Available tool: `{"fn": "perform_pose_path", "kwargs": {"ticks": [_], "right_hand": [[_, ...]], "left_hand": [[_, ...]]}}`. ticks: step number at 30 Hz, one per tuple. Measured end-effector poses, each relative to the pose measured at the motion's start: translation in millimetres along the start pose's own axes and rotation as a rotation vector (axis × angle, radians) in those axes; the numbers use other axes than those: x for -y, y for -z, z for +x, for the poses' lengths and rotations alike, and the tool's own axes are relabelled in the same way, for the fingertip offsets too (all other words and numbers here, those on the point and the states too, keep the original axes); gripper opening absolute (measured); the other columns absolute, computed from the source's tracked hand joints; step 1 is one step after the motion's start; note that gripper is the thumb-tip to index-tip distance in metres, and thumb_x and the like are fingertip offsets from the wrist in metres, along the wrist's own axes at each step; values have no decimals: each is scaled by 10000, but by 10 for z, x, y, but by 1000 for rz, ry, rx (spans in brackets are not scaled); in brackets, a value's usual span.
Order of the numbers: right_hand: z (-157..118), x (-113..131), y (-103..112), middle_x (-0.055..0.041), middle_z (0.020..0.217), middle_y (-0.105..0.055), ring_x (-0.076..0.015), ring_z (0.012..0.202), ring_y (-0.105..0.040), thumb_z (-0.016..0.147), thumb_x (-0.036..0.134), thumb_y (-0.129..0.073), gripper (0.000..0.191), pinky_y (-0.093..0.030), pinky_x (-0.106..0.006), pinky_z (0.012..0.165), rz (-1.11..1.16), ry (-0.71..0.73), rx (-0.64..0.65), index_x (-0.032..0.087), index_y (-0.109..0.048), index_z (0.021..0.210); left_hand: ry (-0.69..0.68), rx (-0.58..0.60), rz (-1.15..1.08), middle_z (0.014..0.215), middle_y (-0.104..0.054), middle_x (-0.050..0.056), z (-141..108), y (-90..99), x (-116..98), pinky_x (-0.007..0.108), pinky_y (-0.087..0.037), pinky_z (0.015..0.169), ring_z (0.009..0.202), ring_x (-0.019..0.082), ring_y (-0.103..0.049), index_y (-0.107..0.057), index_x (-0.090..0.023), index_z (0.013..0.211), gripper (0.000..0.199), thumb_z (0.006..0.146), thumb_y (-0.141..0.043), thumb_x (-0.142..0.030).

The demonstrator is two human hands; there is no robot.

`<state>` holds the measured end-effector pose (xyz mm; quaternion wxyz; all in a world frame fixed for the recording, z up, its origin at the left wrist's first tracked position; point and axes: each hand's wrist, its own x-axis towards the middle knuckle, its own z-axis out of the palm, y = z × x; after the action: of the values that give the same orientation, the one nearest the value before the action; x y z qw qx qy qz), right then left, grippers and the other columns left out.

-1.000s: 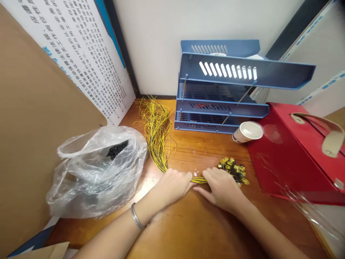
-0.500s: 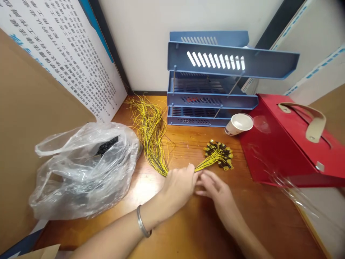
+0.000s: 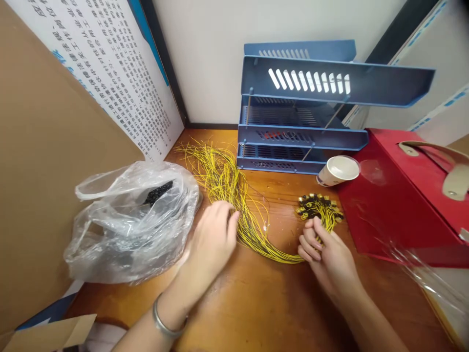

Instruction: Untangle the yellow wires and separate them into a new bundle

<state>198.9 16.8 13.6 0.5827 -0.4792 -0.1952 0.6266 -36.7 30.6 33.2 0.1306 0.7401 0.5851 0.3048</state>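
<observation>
A long bundle of thin yellow and black wires [image 3: 256, 239] curves across the wooden table, its loose ends fanned out toward the back left. Small dark and gold connector-like pieces [image 3: 306, 210] cluster at the other end. My right hand [image 3: 326, 254] wraps its fingers round the bundle just below that cluster. At the left edge of the fanned wires is my left hand [image 3: 216, 234], wearing a metal bangle. Its thumb stands apart from the bent fingers, whose tips are partly hidden; the wires run beside it and are not squeezed together there.
A clear plastic bag [image 3: 128, 234] with black items lies at left. Blue stacked trays [image 3: 304, 137] stand at the back. Beside them are a paper cup [image 3: 339, 171] and a red box [image 3: 388, 195] with a beige handle. A cardboard flap [image 3: 54, 335] juts in at lower left.
My left hand has let go of the bundle's middle and moved left to the fanned wires. My right hand has moved right and closed round the bundle near the connector-like pieces. The view has shifted slightly.
</observation>
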Motion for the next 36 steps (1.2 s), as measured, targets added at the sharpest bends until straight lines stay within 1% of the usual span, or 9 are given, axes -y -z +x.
{"fn": "perform_pose_path", "kwargs": {"ticks": [4,9,11,14,19,26,30,33,36], "right_hand": [[31,67,130,124,502,-309,-24,376,-175,730,478,-882,413,-208,-129,330,0,-27,-18,181,-602,788],[43,82,187,126,493,-298,-27,367,-167,701,481,-892,428,-196,-130,321,-1,-63,-28,190,-585,772],[42,85,204,126,490,-303,-26,364,-169,684,484,-901,439,-191,-131,314,-8,-70,-42,188,-587,768],[45,113,254,126,483,-310,-24,357,-179,672,483,-908,439,-188,-128,308,-25,-60,-73,183,-602,769],[86,232,387,132,456,-318,-15,333,-191,593,469,-949,468,-188,-120,292,-53,-20,-147,173,-621,746],[122,321,473,136,441,-317,-10,325,-201,554,450,-962,474,-188,-113,282,-52,8,-205,171,-619,726],[119,290,461,133,449,-311,-15,329,-194,629,420,-925,406,-192,-119,289,-57,-1,-201,176,-619,736],[120,266,458,132,449,-307,-19,326,-188,688,409,-892,361,-187,-123,292,-54,1,-201,178,-621,746],[115,249,445,130,448,-314,-19,327,-193,703,407,-887,355,-179,-125,295,-40,2,-201,177,-620,744]], "left_hand": [[125,2,101,1117,-659,139,14,-27,255,433,-543,924,1016,260,-665,-554,-118,1213,242,1016,-426,-177],[185,-37,68,1363,-539,221,134,-195,310,463,-509,1013,1176,294,-620,-392,-77,1460,496,990,-482,-208],[205,-21,36,1314,-587,194,228,-210,311,457,-502,1005,1130,285,-637,-479,-96,1400,441,979,-511,-224],[197,34,-2,1031,-703,103,357,-180,307,411,-503,933,968,249,-668,-653,-146,1122,219,981,-519,-246],[210,52,-139,801,-678,33,448,-104,281,325,-463,789,762,192,-621,-633,-179,871,143,952,-570,-278],[448,-78,-507,558,-518,-55,516,48,189,217,-385,479,461,122,-467,-430,-213,913,149,1022,-396,-308],[450,-242,-748,511,-451,-80,633,255,-44,192,-346,411,402,101,-401,-421,-226,897,138,1032,-421,-256],[359,-383,-896,554,-570,-43,790,407,-132,193,-358,395,397,93,-428,-446,-224,875,159,1030,-479,-227],[366,-459,-895,851,-748,50,998,482,-34,200,-406,410,462,93,-537,-428,-225,886,166,1050,-452,-238]]}}
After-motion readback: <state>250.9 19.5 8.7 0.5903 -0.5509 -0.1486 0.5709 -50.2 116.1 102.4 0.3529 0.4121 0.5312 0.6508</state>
